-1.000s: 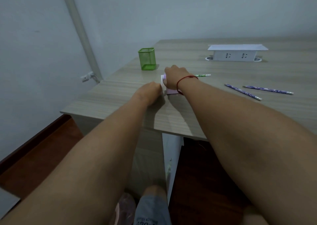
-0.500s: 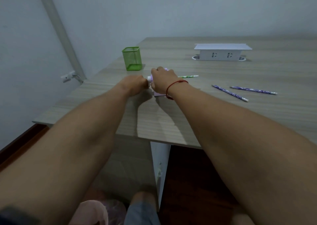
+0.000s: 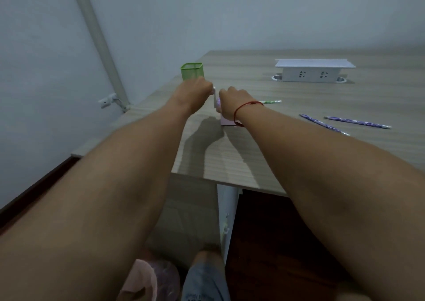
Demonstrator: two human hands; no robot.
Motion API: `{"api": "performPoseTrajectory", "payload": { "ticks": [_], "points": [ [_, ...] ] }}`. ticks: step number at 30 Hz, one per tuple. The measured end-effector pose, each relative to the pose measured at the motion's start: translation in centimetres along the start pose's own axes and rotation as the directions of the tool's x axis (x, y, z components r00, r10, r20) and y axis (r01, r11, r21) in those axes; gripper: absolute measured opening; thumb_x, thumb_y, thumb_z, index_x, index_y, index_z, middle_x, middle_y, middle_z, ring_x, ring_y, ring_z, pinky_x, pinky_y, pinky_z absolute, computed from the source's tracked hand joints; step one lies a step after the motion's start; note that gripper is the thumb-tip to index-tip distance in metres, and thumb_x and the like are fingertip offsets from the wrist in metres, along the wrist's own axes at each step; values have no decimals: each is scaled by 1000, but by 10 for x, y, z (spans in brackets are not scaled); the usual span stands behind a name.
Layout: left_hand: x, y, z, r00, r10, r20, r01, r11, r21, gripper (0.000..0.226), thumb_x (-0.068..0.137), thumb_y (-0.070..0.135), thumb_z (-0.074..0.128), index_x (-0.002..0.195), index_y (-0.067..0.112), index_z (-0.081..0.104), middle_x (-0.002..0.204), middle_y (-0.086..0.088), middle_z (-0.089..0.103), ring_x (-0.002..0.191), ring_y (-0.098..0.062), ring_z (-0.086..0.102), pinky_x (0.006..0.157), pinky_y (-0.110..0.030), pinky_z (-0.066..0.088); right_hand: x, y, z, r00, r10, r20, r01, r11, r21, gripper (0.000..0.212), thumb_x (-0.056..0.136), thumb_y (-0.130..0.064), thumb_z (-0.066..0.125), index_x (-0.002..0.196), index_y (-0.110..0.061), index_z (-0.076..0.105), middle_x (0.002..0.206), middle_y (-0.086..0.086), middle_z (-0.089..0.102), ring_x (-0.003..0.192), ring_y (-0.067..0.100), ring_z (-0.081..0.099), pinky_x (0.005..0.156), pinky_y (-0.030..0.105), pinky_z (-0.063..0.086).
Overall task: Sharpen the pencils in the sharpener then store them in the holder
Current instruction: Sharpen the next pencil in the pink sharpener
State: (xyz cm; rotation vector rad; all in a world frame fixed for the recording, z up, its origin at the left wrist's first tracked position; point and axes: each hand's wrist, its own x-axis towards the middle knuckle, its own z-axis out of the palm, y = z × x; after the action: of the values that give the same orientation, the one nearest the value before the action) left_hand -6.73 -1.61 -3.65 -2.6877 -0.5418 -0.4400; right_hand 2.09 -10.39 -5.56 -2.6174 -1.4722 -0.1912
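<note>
Hands at a pink sharpener near mid-frame on a wooden desk [image 3: 299,153].
Right hand [image 3: 227,106] is cupped down over the sharpener [image 3: 226,122], gripping it; left hand [image 3: 195,91] is curled in a fist on its white crank [image 3: 214,96]. A green pencil [image 3: 271,102] pokes out rightward behind the right wrist. Two purple pencils [image 3: 345,125] lie apart at right. The green mesh holder [image 3: 192,71] stands just behind the left hand.

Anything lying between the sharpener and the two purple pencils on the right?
Head view: only bare table between the pink sharpener and the purple pencils; the green pencil sits farther back.
</note>
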Motion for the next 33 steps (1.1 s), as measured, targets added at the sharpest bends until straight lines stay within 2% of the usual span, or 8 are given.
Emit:
{"api": "performPoseTrajectory", "payload": {
  "ticks": [6, 11, 13, 17, 19, 23, 28, 33],
  "points": [
    [-26, 14, 7, 999, -19, -47, 18, 1000, -24, 22, 93, 1, 44, 104, 1, 63, 101, -25, 65, 93, -43, 63, 68, -43, 45, -6, -3, -4, 999, -6, -40, 4, 999, -50, 41, 100, -25, 41, 137, -8, 46, 138, 19, 47, 125, 39, 49, 102, 43, 41],
    [-50, 30, 30, 996, -64, 60, 68, 996, -61, 30, 96, 3, 40, 122, 4, 54, 116, -22, 61, 107, -38, 59, 84, -43, 44, -8, -2, -2, 999, -11, -49, 8, 999, -51, 39, 99, -24, 41, 132, -6, 49, 136, 20, 49, 122, 39, 51, 98, 39, 43],
    [-48, 31, 38, 991, -85, 99, 93, 992, -81, 29, 97, 6, 42, 123, 4, 54, 118, -21, 60, 109, -37, 58, 89, -42, 45, -7, -1, -3, 999, -15, -35, 13, 999, -47, 40, 99, -25, 40, 133, -6, 48, 136, 20, 48, 122, 39, 51, 98, 39, 42],
    [-43, 31, 52, 984, -101, 150, 117, 988, -99, 21, 93, 14, 48, 100, 6, 66, 102, -17, 67, 91, -31, 66, 79, -36, 51, -5, 0, -1, 999, -32, -32, 31, 999, -40, 39, 98, -25, 42, 132, -7, 49, 134, 18, 49, 120, 38, 52, 96, 40, 43],
    [-39, 29, 59, 984, -84, 159, 100, 990, -100, 20, 92, 16, 50, 96, 7, 68, 98, -15, 69, 87, -30, 67, 77, -35, 52, -5, 2, 0, 998, -41, -40, 40, 999, -33, 38, 99, -25, 41, 132, -7, 48, 134, 17, 48, 120, 37, 51, 96, 40, 42],
    [-26, 24, 62, 971, -60, 230, 95, 985, -144, 25, 96, 17, 48, 106, 4, 66, 107, -19, 66, 98, -34, 64, 85, -39, 49, -4, 6, 2, 995, -79, -61, 78, 997, -17, 37, 99, -25, 40, 130, -7, 48, 132, 17, 50, 118, 36, 52, 95, 40, 42],
    [-12, 16, 63, 951, -50, 304, 101, 983, -154, 29, 97, 21, 43, 111, 5, 64, 112, -19, 64, 102, -36, 61, 85, -39, 47, -4, 9, 2, 990, -122, -77, 122, 992, -11, 39, 100, -29, 39, 129, -7, 49, 133, 17, 50, 118, 35, 53, 95, 40, 42],
    [-3, 12, 58, 955, -25, 295, 53, 995, -86, 31, 96, 24, 46, 113, 5, 62, 114, -20, 63, 105, -36, 61, 84, -38, 46, -4, 10, 2, 987, -131, -88, 131, 991, -15, 40, 99, -31, 40, 130, -7, 49, 133, 16, 50, 119, 35, 53, 94, 40, 42]
  ]
}}
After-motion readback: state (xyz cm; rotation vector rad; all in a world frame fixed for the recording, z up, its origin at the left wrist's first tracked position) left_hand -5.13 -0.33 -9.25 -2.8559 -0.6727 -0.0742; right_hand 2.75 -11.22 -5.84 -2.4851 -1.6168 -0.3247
